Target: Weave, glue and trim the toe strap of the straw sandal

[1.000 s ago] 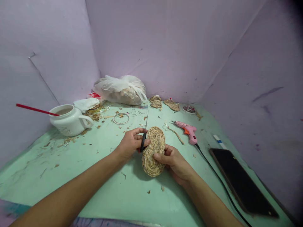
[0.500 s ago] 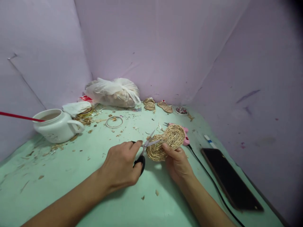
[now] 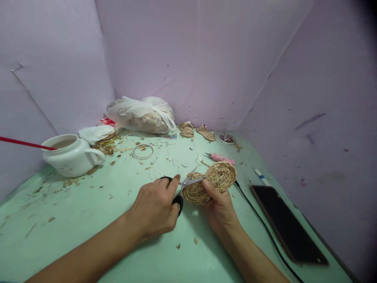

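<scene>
My left hand (image 3: 156,208) grips a pair of black-handled scissors (image 3: 183,188), fingers through the loops, blades slightly apart at the edge of a woven straw sole (image 3: 214,181). My right hand (image 3: 219,208) holds that oval braided sole from below and tilts it, thumb on its upper face. Both hands hover low over the green tabletop (image 3: 88,220), near its middle.
A pink glue gun (image 3: 221,158) lies behind the sole, its black cord (image 3: 265,232) running to the front right. A dark phone (image 3: 287,224) lies at right. A white pot (image 3: 72,155) with a red stick, a ring (image 3: 143,151), a plastic bag (image 3: 141,114) and small straw pieces (image 3: 187,129) lie at the back.
My left hand has shifted from holding the scissors upright to cutting grip, blades at the sole's edge. My right hand has turned the sole from upright to tilted sideways.
</scene>
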Demonstrator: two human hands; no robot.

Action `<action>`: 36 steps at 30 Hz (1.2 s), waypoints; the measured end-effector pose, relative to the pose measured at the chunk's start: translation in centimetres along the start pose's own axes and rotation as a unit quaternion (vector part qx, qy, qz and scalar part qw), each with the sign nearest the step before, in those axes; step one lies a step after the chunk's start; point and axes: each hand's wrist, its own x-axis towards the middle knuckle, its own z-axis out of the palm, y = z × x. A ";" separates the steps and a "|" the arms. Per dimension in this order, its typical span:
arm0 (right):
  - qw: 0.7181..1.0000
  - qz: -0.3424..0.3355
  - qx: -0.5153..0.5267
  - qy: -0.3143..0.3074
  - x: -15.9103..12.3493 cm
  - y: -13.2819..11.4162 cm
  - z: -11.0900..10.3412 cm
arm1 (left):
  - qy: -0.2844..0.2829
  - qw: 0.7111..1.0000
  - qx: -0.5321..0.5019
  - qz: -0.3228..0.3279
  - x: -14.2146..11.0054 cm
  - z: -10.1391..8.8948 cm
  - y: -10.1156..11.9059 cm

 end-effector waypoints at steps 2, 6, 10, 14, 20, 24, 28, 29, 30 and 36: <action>1.000 -0.024 -0.006 -0.006 -0.1 0.3 -0.1 | -0.003 1.000 0.006 -0.002 0.1 0.1 0.0; 0.999 -0.049 -0.016 -0.013 -0.1 0.5 -0.2 | 0.002 1.000 0.012 0.000 0.3 0.1 0.2; 0.999 -0.042 -0.026 -0.002 -0.1 0.5 -0.2 | 0.006 1.000 0.029 -0.003 0.4 -0.2 0.6; 0.998 -0.051 -0.042 -0.005 -0.3 0.8 -0.2 | -0.013 0.999 0.040 -0.009 0.5 -0.8 1.1; 0.997 -0.067 -0.020 -0.013 -0.6 0.9 -0.1 | -0.049 0.998 0.046 -0.005 0.7 -1.2 1.5; 0.999 -0.051 0.009 -0.011 -0.9 0.7 0.2 | -0.059 0.997 0.053 0.000 0.7 -1.5 1.7; 0.999 -0.034 0.021 -0.007 -1.0 0.7 0.3 | -0.067 0.996 0.054 0.014 0.6 -1.6 1.7; 0.999 -0.032 0.023 -0.002 -1.0 0.7 0.3 | -0.070 0.996 0.056 0.017 0.6 -1.5 1.7; 0.999 -0.033 0.025 0.002 -1.0 0.7 0.3 | -0.074 0.995 0.057 0.021 0.6 -1.4 1.6; 0.999 -0.008 0.036 0.023 -0.4 0.5 0.1 | -0.082 0.996 -0.015 0.019 1.0 -1.3 0.7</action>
